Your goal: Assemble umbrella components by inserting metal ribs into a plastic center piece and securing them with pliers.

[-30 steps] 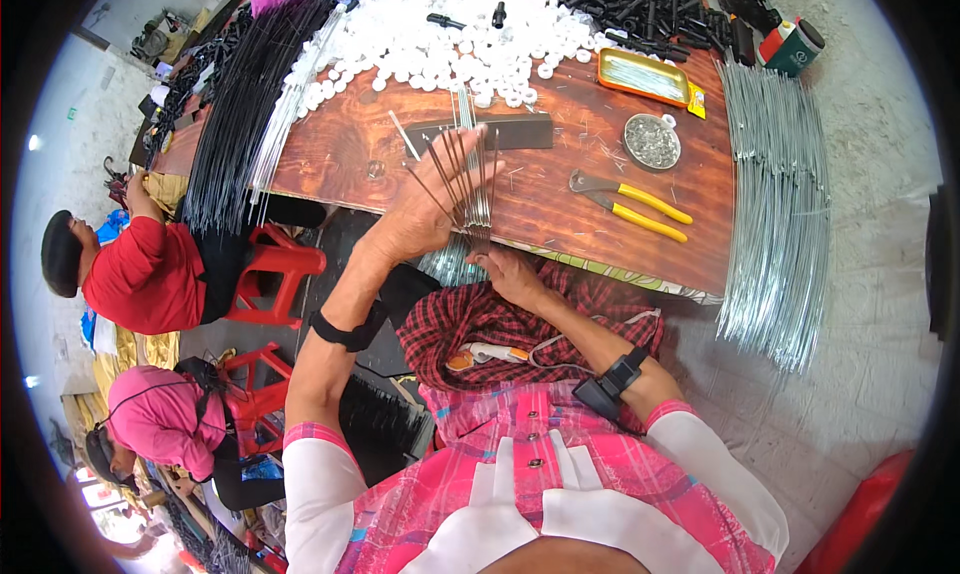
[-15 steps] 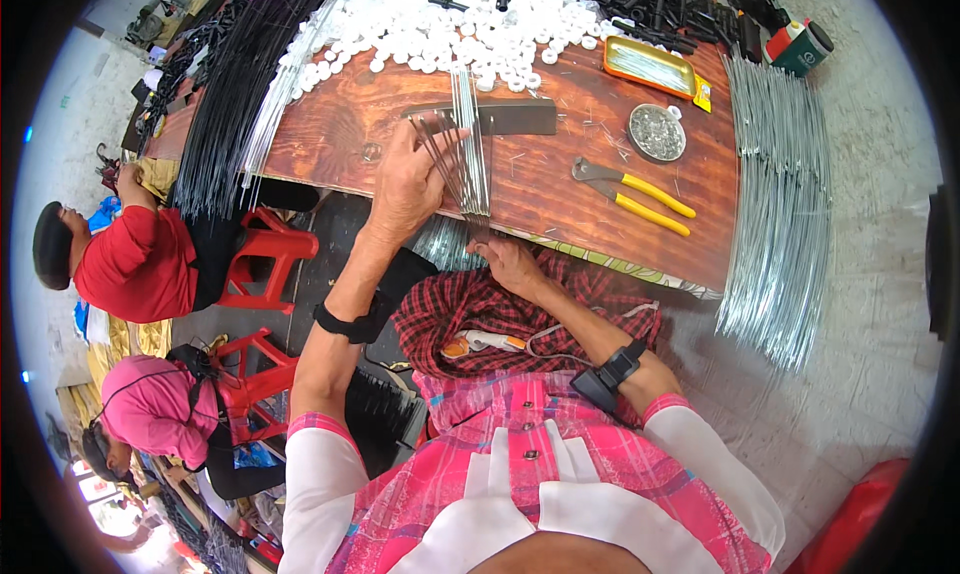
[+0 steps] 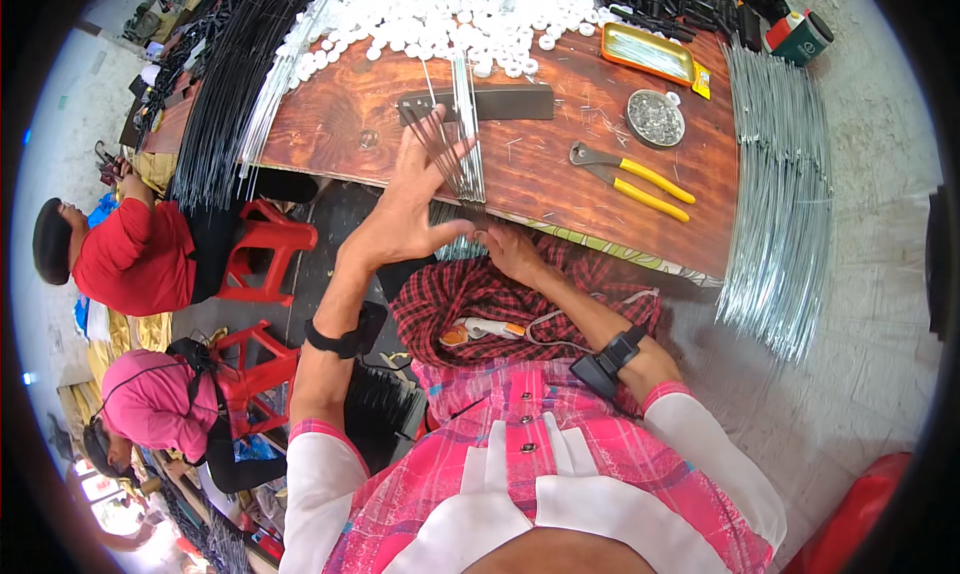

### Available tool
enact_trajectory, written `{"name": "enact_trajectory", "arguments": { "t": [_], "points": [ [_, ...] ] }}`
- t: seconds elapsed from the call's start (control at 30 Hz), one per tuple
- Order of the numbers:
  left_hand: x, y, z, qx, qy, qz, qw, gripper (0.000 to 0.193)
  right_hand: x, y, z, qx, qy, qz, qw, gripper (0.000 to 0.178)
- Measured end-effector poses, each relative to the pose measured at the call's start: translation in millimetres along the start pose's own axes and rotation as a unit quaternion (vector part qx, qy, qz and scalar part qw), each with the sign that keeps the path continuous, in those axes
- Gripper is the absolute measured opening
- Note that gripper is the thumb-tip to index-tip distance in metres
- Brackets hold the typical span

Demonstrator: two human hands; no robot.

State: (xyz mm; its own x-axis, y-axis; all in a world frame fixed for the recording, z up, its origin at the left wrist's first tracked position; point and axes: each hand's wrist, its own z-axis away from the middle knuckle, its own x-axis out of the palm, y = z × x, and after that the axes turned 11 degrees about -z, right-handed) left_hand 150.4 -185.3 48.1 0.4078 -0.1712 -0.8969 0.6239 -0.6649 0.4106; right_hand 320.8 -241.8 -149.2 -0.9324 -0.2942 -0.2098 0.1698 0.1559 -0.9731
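My left hand (image 3: 405, 204) is open at the near edge of the wooden table (image 3: 330, 139), its thumb stretched toward my right hand. Its fingers reach up among thin dark metal ribs (image 3: 440, 154), which fan out across them. Beside these, a bundle of silver metal ribs (image 3: 464, 114) lies over a flat dark bar (image 3: 515, 102). Just below the table edge, my right hand (image 3: 515, 254) is closed around the gathered lower end of the ribs. The exact grip is partly hidden by its fingers.
White plastic rings (image 3: 430, 34) are heaped at the back. Yellow-handled pincers (image 3: 650, 184), a round dish (image 3: 683, 124) of small metal bits and a yellow tray (image 3: 645, 71) lie to the right. Long silver rods (image 3: 775, 204) overhang the right edge. Two people (image 3: 135, 249) sit at left.
My left hand has opened from a grip around the ribs, its thumb swinging down toward my right hand. One pale rib now stands apart at upper left. My right hand stays nearly in place.
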Motion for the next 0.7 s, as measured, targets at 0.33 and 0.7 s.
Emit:
{"name": "enact_trajectory", "arguments": {
  "t": [0.33, 0.7],
  "points": [
    [37.0, -5.5, -25.2, 0.097, 0.049, -0.181, 0.977, 0.094, -11.0, 19.1, -6.2, 0.067, 0.038, 0.213, 0.974, 0.031],
    [41.4, -8.9, -23.7, 0.102, 0.067, -0.164, 0.979, 0.099, -66.8, -73.7, 32.7, 0.102, -0.121, 0.179, 0.971, 0.040]
  ]
}}
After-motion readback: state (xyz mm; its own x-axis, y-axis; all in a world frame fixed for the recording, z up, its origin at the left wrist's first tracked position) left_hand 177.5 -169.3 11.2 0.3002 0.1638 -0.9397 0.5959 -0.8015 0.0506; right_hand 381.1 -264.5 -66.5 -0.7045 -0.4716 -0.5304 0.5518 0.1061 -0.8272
